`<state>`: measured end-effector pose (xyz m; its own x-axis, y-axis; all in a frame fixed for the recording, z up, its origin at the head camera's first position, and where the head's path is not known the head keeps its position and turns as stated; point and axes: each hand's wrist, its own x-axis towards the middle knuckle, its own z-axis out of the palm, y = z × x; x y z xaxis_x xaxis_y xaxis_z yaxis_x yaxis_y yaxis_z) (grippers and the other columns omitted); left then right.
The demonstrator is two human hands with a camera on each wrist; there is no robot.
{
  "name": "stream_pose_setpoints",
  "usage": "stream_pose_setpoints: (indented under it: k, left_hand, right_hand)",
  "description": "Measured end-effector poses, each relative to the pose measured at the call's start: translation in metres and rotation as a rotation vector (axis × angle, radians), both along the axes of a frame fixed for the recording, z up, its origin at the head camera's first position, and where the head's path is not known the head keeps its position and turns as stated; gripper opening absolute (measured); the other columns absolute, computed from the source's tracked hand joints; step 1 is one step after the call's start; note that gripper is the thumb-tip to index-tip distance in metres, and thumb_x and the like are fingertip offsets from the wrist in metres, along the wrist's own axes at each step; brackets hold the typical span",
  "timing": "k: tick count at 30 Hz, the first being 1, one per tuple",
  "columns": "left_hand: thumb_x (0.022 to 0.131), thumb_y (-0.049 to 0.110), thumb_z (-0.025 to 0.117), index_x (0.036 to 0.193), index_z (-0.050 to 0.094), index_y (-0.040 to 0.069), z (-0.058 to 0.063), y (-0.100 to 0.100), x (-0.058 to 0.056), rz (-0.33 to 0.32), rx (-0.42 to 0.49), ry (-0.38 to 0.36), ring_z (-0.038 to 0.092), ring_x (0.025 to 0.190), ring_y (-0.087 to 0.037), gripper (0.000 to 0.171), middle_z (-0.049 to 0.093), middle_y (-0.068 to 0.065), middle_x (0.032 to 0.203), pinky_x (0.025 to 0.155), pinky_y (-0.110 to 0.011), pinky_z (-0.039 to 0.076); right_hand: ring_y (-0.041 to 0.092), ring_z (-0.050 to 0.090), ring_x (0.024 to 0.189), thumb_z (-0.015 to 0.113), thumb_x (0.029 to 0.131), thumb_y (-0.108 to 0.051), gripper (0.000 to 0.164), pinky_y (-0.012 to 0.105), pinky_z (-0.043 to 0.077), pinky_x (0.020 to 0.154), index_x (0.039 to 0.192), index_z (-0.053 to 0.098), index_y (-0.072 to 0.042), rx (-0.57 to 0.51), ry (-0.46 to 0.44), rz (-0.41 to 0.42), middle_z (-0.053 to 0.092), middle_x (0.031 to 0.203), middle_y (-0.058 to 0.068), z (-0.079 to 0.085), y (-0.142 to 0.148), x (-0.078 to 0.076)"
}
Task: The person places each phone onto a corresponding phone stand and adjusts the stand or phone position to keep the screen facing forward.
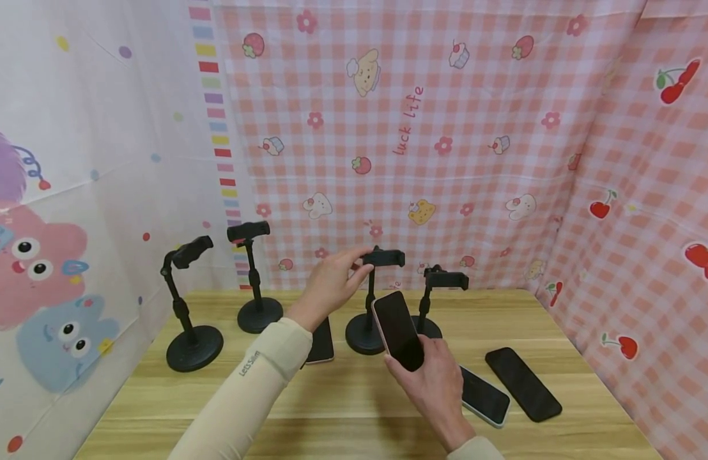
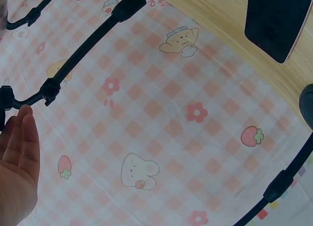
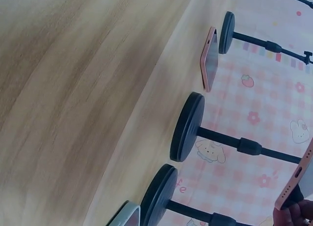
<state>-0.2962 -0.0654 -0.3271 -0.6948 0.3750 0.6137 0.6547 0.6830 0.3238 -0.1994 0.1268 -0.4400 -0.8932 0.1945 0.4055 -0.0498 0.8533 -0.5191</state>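
Observation:
My left hand grips the left end of the black clamp on a phone stand, thumb in front and fingers at the top. In the left wrist view the left hand has its fingertips against this stand's head, at the left edge. My right hand holds a smartphone with a pink edge by its lower end, tilted, screen facing me. The phone is below and in front of the clamp, apart from it. The right wrist view shows the phone's pink bottom edge and some fingertips.
Another stand is just right, its base partly behind the phone. Two more stands are at the left. A phone lies partly behind the left forearm. A light-edged phone and a black phone lie at the right.

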Motion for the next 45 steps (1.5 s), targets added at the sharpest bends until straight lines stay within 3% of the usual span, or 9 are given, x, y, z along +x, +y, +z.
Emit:
stream_pose_setpoints:
  k: [6, 23, 33, 45]
  left_hand:
    - [0.096, 0.029, 0.057, 0.13, 0.058, 0.014, 0.001, -0.001, 0.0, -0.01, 0.004, 0.009, 0.066, 0.085, -0.016, 0.037, 0.072, -0.008, 0.106, 0.071, -0.04, 0.058]
    - [0.096, 0.029, 0.058, 0.13, 0.059, 0.012, -0.001, -0.001, 0.0, -0.031, 0.024, 0.006, 0.066, 0.087, -0.016, 0.038, 0.072, -0.008, 0.106, 0.07, -0.04, 0.058]
    - [0.095, 0.027, 0.058, 0.13, 0.059, 0.012, -0.002, 0.0, -0.001, -0.028, 0.038, 0.0, 0.066, 0.087, -0.016, 0.038, 0.072, -0.009, 0.108, 0.072, -0.04, 0.059]
    - [0.096, 0.029, 0.057, 0.13, 0.059, 0.015, -0.004, 0.0, 0.0, -0.011, 0.043, -0.007, 0.066, 0.09, -0.016, 0.037, 0.07, -0.008, 0.115, 0.073, -0.04, 0.059]
  right_hand:
    - [0.027, 0.055, 0.085, 0.066, 0.068, -0.071, 0.084, 0.048, 0.051, 0.071, 0.117, 0.065, -0.003, -0.073, 0.077, -0.01, 0.061, 0.1, 0.014, 0.004, -0.002, 0.001]
    - [0.024, 0.054, 0.081, 0.069, 0.069, -0.066, 0.078, 0.044, 0.05, 0.067, 0.117, 0.064, -0.006, -0.162, 0.191, 0.02, 0.059, 0.1, 0.011, 0.023, -0.016, -0.002]
    - [0.021, 0.049, 0.075, 0.064, 0.071, -0.07, 0.08, 0.038, 0.046, 0.062, 0.118, 0.063, -0.005, -0.184, 0.204, 0.075, 0.057, 0.093, 0.01, 0.038, -0.019, -0.009]
    - [0.023, 0.052, 0.08, 0.064, 0.073, -0.068, 0.076, 0.043, 0.049, 0.066, 0.114, 0.063, -0.005, -0.259, 0.186, 0.115, 0.058, 0.099, 0.011, 0.053, -0.022, -0.016]
